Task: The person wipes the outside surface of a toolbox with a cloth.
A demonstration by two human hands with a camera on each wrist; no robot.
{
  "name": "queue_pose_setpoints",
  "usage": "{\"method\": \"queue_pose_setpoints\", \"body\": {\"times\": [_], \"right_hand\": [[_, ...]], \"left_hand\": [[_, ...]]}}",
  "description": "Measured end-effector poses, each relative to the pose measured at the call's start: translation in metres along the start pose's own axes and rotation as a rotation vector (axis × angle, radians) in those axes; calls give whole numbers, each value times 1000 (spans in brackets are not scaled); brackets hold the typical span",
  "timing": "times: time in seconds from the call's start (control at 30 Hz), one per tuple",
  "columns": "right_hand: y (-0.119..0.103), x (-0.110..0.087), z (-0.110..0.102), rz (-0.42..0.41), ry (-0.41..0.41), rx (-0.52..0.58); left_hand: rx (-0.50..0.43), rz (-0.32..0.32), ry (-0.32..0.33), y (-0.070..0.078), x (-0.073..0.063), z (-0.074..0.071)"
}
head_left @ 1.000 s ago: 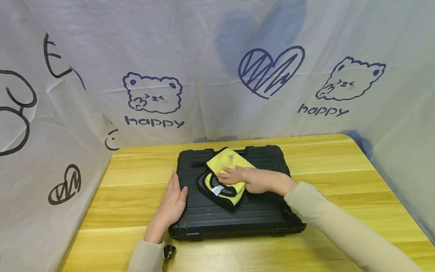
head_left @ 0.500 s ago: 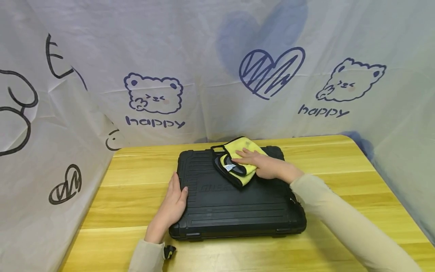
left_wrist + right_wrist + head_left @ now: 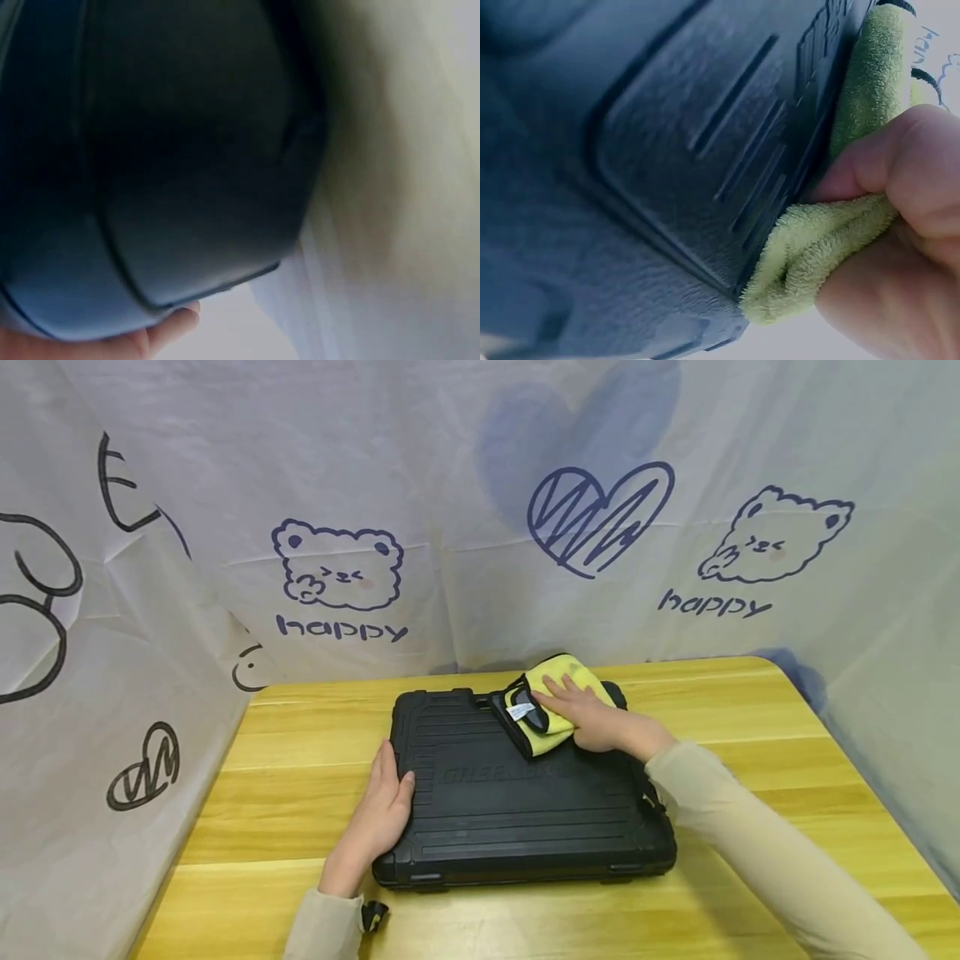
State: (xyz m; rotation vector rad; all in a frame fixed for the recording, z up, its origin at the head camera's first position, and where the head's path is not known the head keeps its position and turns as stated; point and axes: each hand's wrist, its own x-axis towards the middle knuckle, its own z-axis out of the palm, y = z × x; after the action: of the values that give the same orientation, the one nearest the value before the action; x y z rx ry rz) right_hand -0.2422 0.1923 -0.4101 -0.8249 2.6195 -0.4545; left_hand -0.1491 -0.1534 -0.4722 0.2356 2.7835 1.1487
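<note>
A black plastic case (image 3: 517, 810) with raised ribs and embossed lettering lies flat on the table. Along its left side the left hand (image 3: 382, 806) rests, fingers straight and thumb at the top edge; fingertips (image 3: 176, 326) show past the case in the left wrist view. The right hand (image 3: 596, 718) presses a folded yellow cloth (image 3: 551, 742) with black trim and a white tag onto the case's far right corner. Its fingers lie spread over the cloth. In the right wrist view, a fold of the cloth (image 3: 802, 251) is caught between thumb and palm.
The wooden table (image 3: 270, 827) extends on both sides of the case. A small black-and-yellow item (image 3: 373, 916) sits by the left wrist. White fabric (image 3: 450, 485) with drawn bears and hearts hangs behind and at the sides.
The right hand has slid the cloth away and to the right, from the case's middle toward its far right corner, uncovering the lettering. The left hand and the case have stayed put.
</note>
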Motion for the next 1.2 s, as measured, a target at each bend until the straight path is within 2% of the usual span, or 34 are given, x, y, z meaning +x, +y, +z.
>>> {"method": "queue_pose_setpoints", "body": {"times": [0.23,0.43,0.9,1.2], "right_hand": [[-18,-5,7,-6,-41,-38],[-40,-17,20,-19,-53,-97],[-89,-75,56,-224,-40,-177],[-102,-100,72,-315,29,-176]], "left_hand": [[-1,11,19,-1,0,0],[-8,14,24,-1,0,1],[1,15,28,-4,0,0],[-3,6,24,-4,0,-1]]}}
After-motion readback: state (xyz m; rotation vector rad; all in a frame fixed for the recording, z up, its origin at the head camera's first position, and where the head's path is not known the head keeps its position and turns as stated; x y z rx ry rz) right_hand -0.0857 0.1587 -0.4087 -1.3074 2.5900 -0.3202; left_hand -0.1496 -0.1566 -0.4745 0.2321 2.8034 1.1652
